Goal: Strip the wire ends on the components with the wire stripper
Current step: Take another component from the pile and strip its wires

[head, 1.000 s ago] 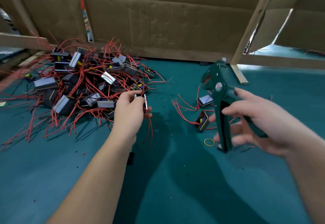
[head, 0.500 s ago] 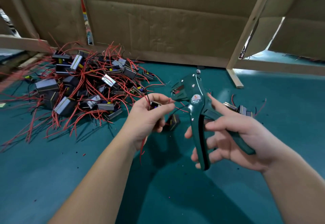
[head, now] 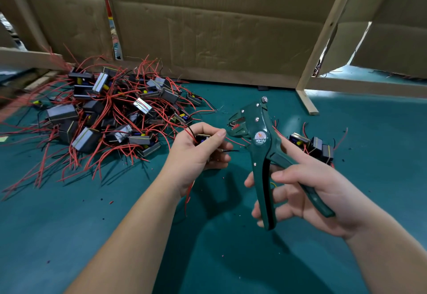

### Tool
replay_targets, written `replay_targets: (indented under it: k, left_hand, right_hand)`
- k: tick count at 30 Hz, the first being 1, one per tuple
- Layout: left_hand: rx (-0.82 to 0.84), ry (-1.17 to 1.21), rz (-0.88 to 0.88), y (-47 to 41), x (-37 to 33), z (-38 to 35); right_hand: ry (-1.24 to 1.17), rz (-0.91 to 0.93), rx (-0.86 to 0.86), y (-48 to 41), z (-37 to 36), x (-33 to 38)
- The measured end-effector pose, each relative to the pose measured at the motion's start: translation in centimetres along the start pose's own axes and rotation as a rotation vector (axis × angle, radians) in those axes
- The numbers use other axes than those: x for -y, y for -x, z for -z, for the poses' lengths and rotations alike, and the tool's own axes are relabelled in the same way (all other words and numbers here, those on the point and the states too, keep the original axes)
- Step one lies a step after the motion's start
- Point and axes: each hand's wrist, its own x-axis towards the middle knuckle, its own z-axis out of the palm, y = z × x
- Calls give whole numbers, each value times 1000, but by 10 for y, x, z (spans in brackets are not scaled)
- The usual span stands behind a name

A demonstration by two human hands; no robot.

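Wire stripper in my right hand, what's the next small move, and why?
Probably guide the black wire of the component in the left hand up into the wire stripper. Its jaws stand open, its handles are spread in the right hand, and the wire's tip sits just below the jaws, not yet between them.

Bare hands [head: 196,153] [head: 323,192], bare forearms [head: 129,231]

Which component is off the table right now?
The component gripped in the left hand, beside the wire stripper's head. All others lie on the mat: the big pile at left, the small group behind the right hand.
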Motion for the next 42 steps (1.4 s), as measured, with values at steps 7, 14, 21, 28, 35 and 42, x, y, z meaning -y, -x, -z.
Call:
replay_targets:
  k: [7, 14, 21, 28, 35, 42]
  left_hand:
    - [-14, -58, -61, -1, 2, 0]
    - [-39, -135, -81, -3, 8, -3]
    - [-44, -250, -111, -4, 14, -6]
    - [-52, -144, -106, -4, 10, -4]
    - [-132, -115, -109, -9, 7, 3]
    - [144, -28, -137, 5, 5, -9]
  right_hand:
    - [28, -32, -45, 7, 4, -3]
    - [174, -149, -217, 15, 7, -2]
    - [478, -126, -456, 9, -7, -3]
    - [58, -185, -244, 18, 5, 0]
    - [9, 45, -334, 32, 26, 7]
    - [-392, 229, 27, 19, 6, -7]
